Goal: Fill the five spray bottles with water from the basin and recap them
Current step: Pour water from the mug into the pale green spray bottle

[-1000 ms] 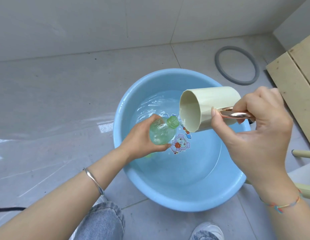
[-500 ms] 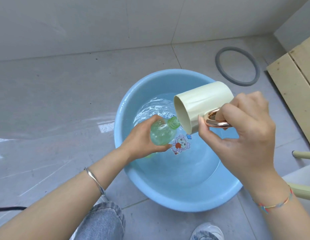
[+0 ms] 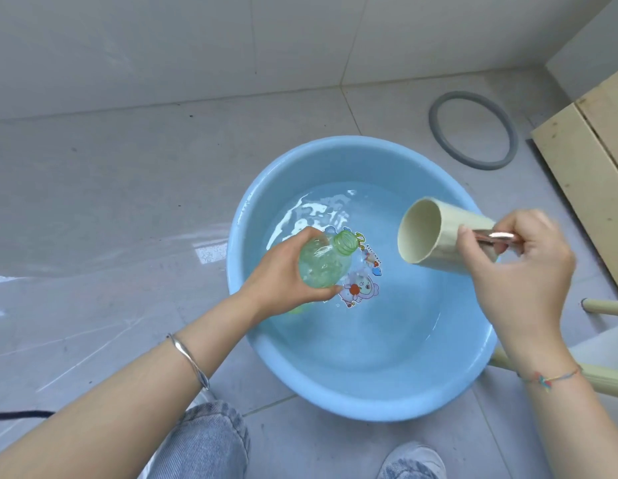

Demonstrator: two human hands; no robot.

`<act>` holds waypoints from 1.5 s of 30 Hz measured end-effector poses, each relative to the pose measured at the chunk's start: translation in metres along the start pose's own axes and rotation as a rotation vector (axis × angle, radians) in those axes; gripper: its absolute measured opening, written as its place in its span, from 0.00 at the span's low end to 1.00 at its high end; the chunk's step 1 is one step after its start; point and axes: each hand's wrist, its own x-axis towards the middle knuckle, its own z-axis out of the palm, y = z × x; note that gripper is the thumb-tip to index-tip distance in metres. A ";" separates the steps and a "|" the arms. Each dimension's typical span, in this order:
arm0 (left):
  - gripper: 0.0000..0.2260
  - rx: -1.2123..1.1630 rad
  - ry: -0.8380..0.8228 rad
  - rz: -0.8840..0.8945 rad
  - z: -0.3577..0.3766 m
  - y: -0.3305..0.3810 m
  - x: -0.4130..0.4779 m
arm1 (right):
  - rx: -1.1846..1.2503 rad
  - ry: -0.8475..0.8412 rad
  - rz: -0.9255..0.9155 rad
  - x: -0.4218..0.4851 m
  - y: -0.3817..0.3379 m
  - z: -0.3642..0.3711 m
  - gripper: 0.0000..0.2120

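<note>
Grey tiles (image 3: 128, 202) cover the floor, and a big blue basin (image 3: 335, 401) sits on them with water (image 3: 387, 326) inside. The person's left hand (image 3: 279, 276) is wrapped around a small green bottle (image 3: 323, 266), holding it tipped over the water with its top open. The right hand (image 3: 518, 274) grips the shiny handle (image 3: 497, 236) of a pale cup (image 3: 438, 236). The cup is on its side above the basin, mouth facing the bottle, not touching it. A grey ring (image 3: 435, 131) lies behind the basin.
</note>
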 end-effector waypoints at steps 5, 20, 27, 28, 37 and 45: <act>0.26 0.009 0.008 0.005 -0.001 0.002 0.000 | -0.082 -0.168 0.098 -0.032 0.035 0.022 0.14; 0.26 0.001 0.006 -0.002 0.000 0.001 0.000 | -0.055 -0.345 0.159 -0.059 0.044 0.043 0.24; 0.27 -0.005 -0.003 -0.015 0.000 0.001 0.000 | 0.416 -0.213 0.565 -0.041 0.037 0.031 0.21; 0.27 -0.005 -0.002 -0.015 0.000 0.001 0.000 | 0.493 -0.177 0.595 -0.038 0.033 0.028 0.20; 0.28 0.016 -0.005 -0.025 -0.001 0.002 0.000 | 0.677 -0.058 0.478 -0.012 -0.014 0.004 0.18; 0.27 0.036 -0.010 -0.007 0.000 0.001 0.000 | 0.469 -0.070 0.269 -0.007 -0.036 -0.008 0.18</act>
